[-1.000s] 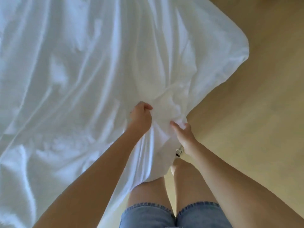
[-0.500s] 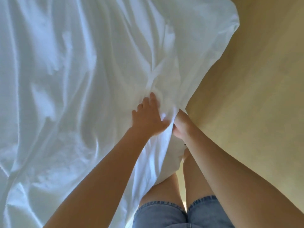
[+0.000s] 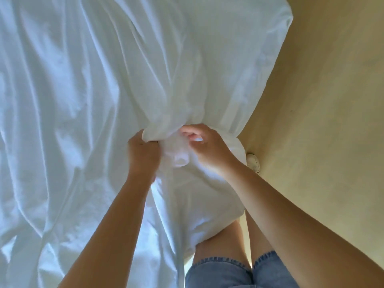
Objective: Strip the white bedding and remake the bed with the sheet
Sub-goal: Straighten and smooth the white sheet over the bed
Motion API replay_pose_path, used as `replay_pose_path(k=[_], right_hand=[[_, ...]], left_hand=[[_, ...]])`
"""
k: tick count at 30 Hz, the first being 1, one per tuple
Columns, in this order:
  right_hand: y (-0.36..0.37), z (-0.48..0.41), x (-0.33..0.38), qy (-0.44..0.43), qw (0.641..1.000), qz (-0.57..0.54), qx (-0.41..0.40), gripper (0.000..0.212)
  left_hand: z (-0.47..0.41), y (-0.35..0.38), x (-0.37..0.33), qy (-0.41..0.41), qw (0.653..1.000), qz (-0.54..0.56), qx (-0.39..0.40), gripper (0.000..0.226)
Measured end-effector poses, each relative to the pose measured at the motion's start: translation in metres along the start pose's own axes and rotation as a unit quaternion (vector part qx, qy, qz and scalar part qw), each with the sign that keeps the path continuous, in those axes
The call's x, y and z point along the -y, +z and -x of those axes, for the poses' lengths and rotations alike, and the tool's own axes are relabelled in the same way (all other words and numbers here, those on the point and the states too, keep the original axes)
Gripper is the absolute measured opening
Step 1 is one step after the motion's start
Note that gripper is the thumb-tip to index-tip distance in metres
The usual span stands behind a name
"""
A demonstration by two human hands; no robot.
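Sheet [image 3: 83, 90] bunched in left grip [image 3: 143, 154] and right grip [image 3: 207, 148].

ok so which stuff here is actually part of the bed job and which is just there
Part of the job:
- white sheet, bunched at its near edge
- left hand, gripping the bunch
- right hand, fingers curled into the fabric

Just there:
- wooden floor
- white shoe by the sheet's edge
- denim shorts
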State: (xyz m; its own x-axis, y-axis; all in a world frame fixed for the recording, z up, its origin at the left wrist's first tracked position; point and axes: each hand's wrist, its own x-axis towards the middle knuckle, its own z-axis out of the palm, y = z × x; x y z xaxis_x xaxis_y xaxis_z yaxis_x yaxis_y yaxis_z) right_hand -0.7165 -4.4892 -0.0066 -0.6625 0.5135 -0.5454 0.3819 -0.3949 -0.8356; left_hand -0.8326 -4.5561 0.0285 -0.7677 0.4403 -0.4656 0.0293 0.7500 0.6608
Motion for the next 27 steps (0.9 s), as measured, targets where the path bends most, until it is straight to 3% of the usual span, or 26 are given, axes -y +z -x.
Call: replay_pose_path(k=[3, 5, 7, 10, 11, 13, 15, 17, 20, 22, 24, 27], right_hand=[[0.010, -0.020, -0.018, 0.012, 0.998, 0.020, -0.057, 0.032], [0.021, -0.039, -0.019, -0.021, 0.986, 0.082, -0.147, 0.016], [0.027, -0.052, -0.018, -0.047, 0.967, 0.121, -0.221, 0.019], [0.026, -0.057, -0.019, 0.031, 0.980, 0.108, -0.166, 0.025], [0.024, -0.058, -0.023, 0.071, 0.981, 0.110, -0.143, 0.021], [0.014, -0.052, -0.023, 0.101, 0.977, 0.115, -0.146, 0.002], [0.004, -0.039, -0.011, 0.078, 0.971, 0.110, -0.196, 0.015], [0.001, -0.021, 0.008, 0.031, 0.967, 0.088, -0.238, 0.017], [0.004, -0.003, 0.042, -0.037, 0.964, 0.029, -0.261, 0.021], [0.006, -0.004, 0.067, -0.070, 0.963, -0.006, -0.258, 0.016], [0.006, -0.014, 0.091, -0.095, 0.960, -0.018, -0.261, 0.032], [0.008, -0.032, 0.115, -0.106, 0.967, 0.001, -0.233, 0.020]], left_hand=[[0.012, -0.006, -0.026, -0.027, 0.990, 0.057, 0.125, 0.029], [0.023, -0.012, -0.041, -0.025, 0.981, 0.065, 0.179, 0.015], [0.024, -0.026, -0.050, -0.034, 0.975, 0.096, 0.197, 0.006], [0.011, -0.051, -0.052, -0.098, 0.971, 0.135, 0.172, 0.013], [0.006, -0.055, -0.050, -0.099, 0.977, 0.105, 0.157, 0.016], [-0.008, -0.052, -0.041, -0.024, 0.992, -0.083, 0.093, 0.019], [-0.017, -0.038, -0.037, 0.068, 0.940, -0.334, -0.004, 0.018], [-0.019, -0.021, -0.037, 0.114, 0.882, -0.455, -0.046, 0.032], [-0.019, -0.011, -0.042, 0.286, 0.874, -0.385, -0.079, 0.051], [-0.022, -0.017, -0.052, 0.334, 0.890, -0.308, -0.042, 0.070], [-0.029, -0.026, -0.061, 0.293, 0.929, -0.224, -0.002, 0.064], [-0.036, -0.034, -0.068, 0.209, 0.966, -0.154, -0.015, 0.043]])
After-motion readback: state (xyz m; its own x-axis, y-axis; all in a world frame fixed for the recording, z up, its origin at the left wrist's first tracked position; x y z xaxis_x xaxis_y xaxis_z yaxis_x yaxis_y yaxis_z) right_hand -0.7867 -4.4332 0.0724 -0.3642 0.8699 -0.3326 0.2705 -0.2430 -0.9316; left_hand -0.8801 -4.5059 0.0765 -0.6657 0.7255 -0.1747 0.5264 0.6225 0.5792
